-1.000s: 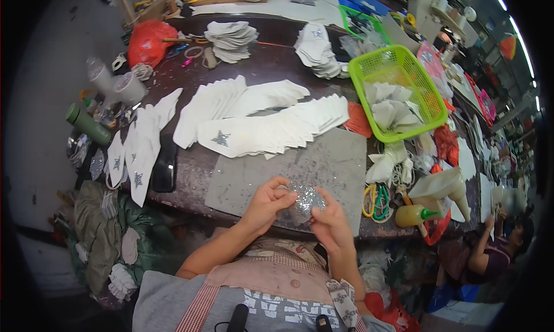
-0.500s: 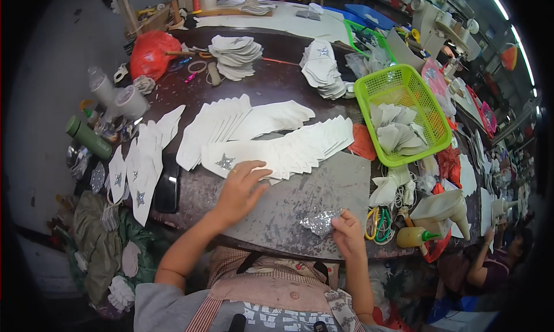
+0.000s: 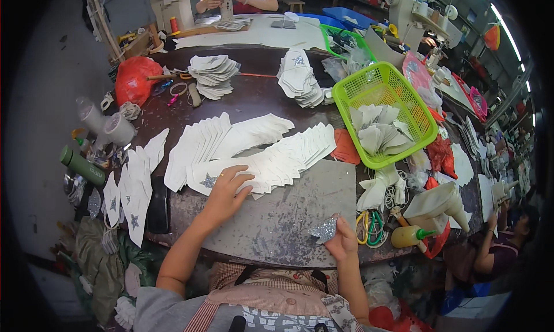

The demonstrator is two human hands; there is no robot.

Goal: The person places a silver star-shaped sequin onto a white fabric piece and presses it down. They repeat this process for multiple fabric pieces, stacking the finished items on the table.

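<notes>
Glittery silver star piece is pinched in the right hand, down at the near edge of the tabletop, well apart from the left hand. That left hand is spread open, fingers flat on the fanned row of white cut pieces, right beside a piece with a silver star already on it. Off to the right there's a green basket with more white pieces, and scissors just beside the right hand.

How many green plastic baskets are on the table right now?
2: a big lime-green basket holding white cut pieces at the right, and a second green basket behind it, partly hidden. More may be hidden.
</notes>
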